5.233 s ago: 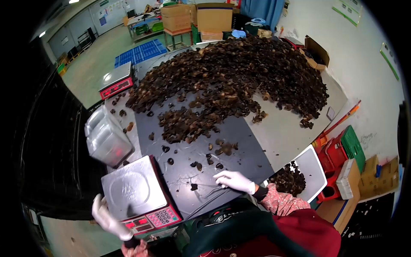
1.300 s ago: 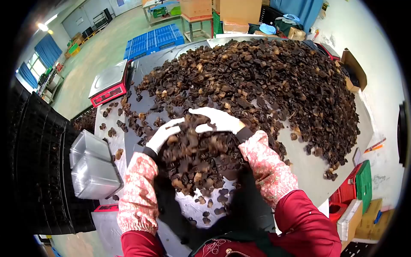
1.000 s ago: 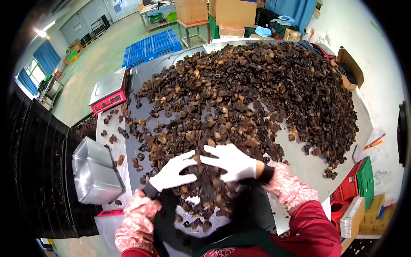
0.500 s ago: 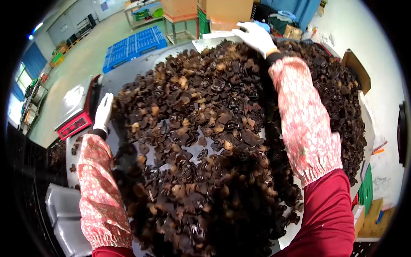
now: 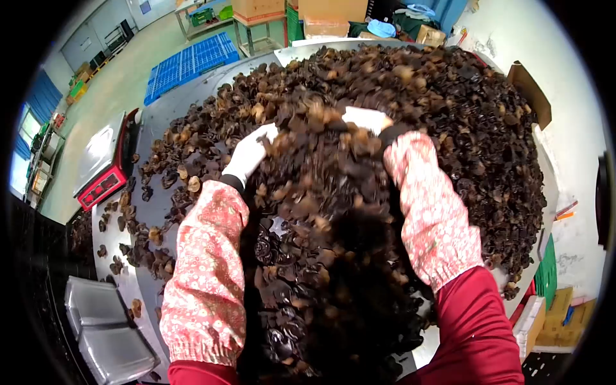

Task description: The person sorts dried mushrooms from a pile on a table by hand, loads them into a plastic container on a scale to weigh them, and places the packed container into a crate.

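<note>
A broad, heaped layer of dark brown wood ear mushrooms (image 5: 462, 147) covers most of the table. My left hand (image 5: 251, 153), in a white glove, presses into a clump of them from the left. My right hand (image 5: 367, 119), also white-gloved, curves over the far side of that clump. The mushrooms between both hands are bunched up and smeared by motion. Mushrooms partly cover the fingertips of each hand. Floral sleeve covers reach from both wrists up the forearms.
Left of the table surface (image 5: 168, 122) stands a red scale (image 5: 106, 163) with a metal top. Clear plastic trays (image 5: 106, 327) lie at lower left. Beyond are a blue pallet (image 5: 191, 65) and cardboard boxes (image 5: 330, 9). A white wall (image 5: 564, 96) borders the right side.
My left hand has moved right from the table's left edge into the mushrooms. My right hand has come back from the far edge. Mushrooms are gathered between them, and the view has shifted slightly.
</note>
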Action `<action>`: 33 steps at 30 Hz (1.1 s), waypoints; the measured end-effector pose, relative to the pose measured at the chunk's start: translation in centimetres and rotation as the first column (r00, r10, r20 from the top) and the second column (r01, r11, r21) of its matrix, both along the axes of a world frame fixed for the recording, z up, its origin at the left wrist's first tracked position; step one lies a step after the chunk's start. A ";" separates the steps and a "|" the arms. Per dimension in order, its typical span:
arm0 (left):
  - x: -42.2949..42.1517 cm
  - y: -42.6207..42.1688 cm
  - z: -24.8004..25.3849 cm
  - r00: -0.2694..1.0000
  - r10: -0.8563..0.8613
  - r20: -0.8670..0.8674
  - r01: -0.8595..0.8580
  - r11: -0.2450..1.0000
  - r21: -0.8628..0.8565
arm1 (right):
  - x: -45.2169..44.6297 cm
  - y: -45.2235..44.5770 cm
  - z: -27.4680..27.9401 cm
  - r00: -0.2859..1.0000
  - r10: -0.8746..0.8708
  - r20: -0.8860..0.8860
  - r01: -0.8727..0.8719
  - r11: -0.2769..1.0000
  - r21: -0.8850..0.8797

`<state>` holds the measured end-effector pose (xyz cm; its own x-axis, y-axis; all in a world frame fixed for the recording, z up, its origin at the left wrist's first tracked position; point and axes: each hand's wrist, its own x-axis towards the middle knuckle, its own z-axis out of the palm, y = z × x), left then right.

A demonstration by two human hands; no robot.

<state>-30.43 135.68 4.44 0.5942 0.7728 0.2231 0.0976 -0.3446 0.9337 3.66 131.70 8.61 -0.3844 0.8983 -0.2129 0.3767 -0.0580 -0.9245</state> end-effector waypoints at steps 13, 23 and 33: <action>-13.7 -19.3 6.5 0.856 -0.182 -0.484 0.164 0.983 -0.079 | -17.7 -17.1 2.0 0.905 0.306 -0.294 -0.305 0.951 0.050; -20.6 -39.2 13.1 0.715 0.357 -0.601 -0.146 0.917 0.372 | -27.5 -33.1 11.4 0.842 0.044 0.537 -0.421 0.675 0.605; -23.0 -54.3 9.5 0.652 0.516 -0.555 -0.257 0.839 0.479 | -23.1 -45.0 9.1 0.789 -0.165 0.591 -0.482 0.431 0.763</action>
<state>-53.40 81.41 13.97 0.3481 0.9176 0.1918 0.8184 -0.3973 0.4152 -19.47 86.68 17.75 -0.6549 0.6393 0.4029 0.6772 0.7331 -0.0624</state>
